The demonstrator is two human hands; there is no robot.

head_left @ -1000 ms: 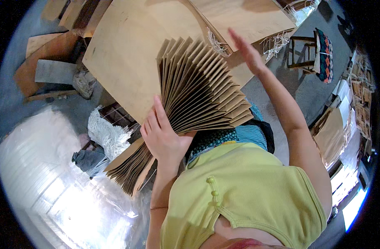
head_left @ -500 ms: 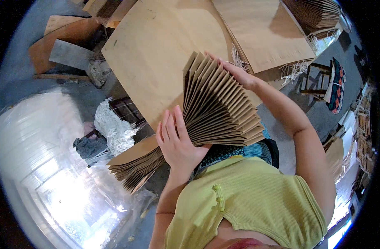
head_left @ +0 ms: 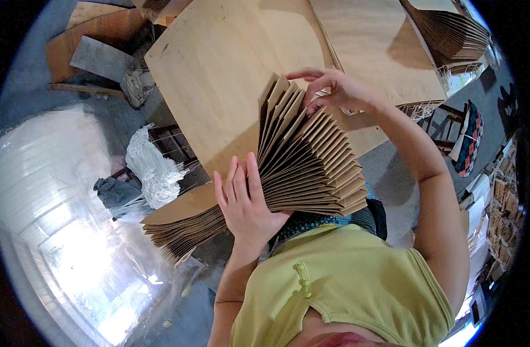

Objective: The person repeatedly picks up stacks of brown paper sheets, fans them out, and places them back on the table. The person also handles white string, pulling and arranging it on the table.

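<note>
Fanned stack of brown paper bags [head_left: 311, 168] upright over the pale wooden board [head_left: 218, 87]; right hand [head_left: 334, 87], raised a second ago, now pinching top edges; left hand [head_left: 247, 202], fingers spread, still bracing; counting apparently underway.

It was a small paper-bag workshop: stacks of brown bags [head_left: 311, 168] fanned over a plywood table [head_left: 218, 87], more piled at the far corner [head_left: 450, 32], a bundle of white cord [head_left: 155, 168], board offcuts [head_left: 91, 34] on the concrete floor [head_left: 28, 87].
</note>
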